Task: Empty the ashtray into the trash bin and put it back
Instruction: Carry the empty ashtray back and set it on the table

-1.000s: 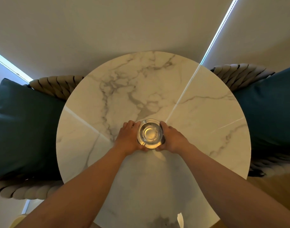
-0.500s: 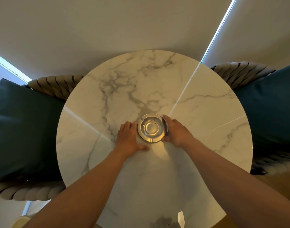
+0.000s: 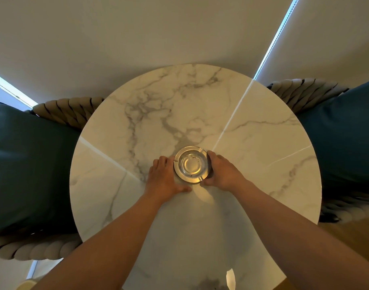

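Cushions of dark teal fabric [image 3: 28, 168] are sitting at the far left, on a chair of thick twisted rope [image 3: 68, 110] that is touching the left edge of the round table [image 3: 263, 155]. The table top is looking like polished white marble with grey veins, hard and glossy.

Next, the left hand [image 3: 164, 178] is lying flat on the marble, fingers [image 3: 159, 164] together and stretched, just touching the left rim of the ashtray [image 3: 190, 164]; it is not closing on anything. The ashtray is standing near the centre of the table, a little toward the near edge. It is a round, shallow metal dish with a wide flat rim and small notches, shiny and stiff. It is probably light and a bit slippery, so taking it by the rim from both sides is the safest. Some dark specks are maybe staying inside, but the reflection is making this hard to tell.

The right hand [image 3: 221, 171] is curling around the right rim, thumb at the near side, gripping it loosely. At the far right, a second teal cushion [image 3: 342, 132] is resting on another rope chair [image 3: 304, 91].
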`<state>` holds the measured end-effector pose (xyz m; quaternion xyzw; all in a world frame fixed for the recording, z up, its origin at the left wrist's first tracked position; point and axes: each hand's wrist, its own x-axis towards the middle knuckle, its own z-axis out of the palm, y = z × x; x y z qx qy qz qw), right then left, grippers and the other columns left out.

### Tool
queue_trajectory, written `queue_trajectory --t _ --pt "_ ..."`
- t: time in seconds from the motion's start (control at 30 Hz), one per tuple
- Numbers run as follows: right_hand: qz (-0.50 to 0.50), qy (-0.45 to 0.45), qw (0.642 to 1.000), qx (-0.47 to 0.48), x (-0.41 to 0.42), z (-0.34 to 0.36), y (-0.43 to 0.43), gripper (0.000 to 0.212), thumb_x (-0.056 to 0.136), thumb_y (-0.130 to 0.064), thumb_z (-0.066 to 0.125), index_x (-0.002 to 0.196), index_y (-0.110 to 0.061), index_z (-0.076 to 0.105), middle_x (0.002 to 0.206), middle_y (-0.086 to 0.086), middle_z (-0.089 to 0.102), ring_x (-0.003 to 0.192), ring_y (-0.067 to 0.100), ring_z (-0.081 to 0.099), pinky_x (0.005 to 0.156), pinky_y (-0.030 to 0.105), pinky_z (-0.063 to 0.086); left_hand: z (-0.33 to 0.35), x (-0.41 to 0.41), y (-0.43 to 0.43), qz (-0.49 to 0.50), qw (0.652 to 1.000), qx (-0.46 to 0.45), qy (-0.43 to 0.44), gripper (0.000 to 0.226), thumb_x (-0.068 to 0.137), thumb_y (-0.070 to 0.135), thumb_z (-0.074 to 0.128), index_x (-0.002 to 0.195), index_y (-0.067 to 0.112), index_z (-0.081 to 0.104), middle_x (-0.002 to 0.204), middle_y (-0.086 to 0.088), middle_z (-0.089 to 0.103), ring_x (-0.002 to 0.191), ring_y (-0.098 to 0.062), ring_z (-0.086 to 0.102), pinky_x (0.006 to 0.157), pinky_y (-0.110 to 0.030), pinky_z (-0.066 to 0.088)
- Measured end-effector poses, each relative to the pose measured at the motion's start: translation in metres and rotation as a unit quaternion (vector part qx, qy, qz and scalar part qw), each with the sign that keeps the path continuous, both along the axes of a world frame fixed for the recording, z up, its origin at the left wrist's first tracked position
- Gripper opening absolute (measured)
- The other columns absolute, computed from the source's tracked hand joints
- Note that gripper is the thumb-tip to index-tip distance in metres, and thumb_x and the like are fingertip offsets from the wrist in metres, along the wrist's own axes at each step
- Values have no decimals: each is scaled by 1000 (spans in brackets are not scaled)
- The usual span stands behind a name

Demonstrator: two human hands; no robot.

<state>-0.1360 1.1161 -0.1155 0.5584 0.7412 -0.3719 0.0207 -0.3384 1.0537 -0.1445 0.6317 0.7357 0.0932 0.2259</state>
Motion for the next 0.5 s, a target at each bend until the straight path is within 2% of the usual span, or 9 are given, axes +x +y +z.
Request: queue_trajectory --t 0.17,0.33,0.5 --pt "-16 10 1000 7 0 -2 0 97 61 -38 88 140 -22 34 125 6 54 111 29 57 90 44 51 2 -2 11 -15 1000 -3 -4 117 40 69 80 137 27 31 120 1 39 109 -21 37 91 -31 33" --pt "-30 23 999 10 -1 -4 1 92 60 -40 88 137 -20 41 124 5 55 111 27 57 90 42 50 6 -4 22 -43 999 11 -22 115 39 71 78 136 29 36 120 0 41 109 -22 37 95 -34 35" --pt "-46 18 999 14 2 -6 1 92 58 -44 87 134 -21 41 124 4 56 110 28 57 88 41 50 10 -6 33 -76 997 -2 -8 117 41 61 86 140 26 33 124 1 38 112 -23 35 98 -35 34"
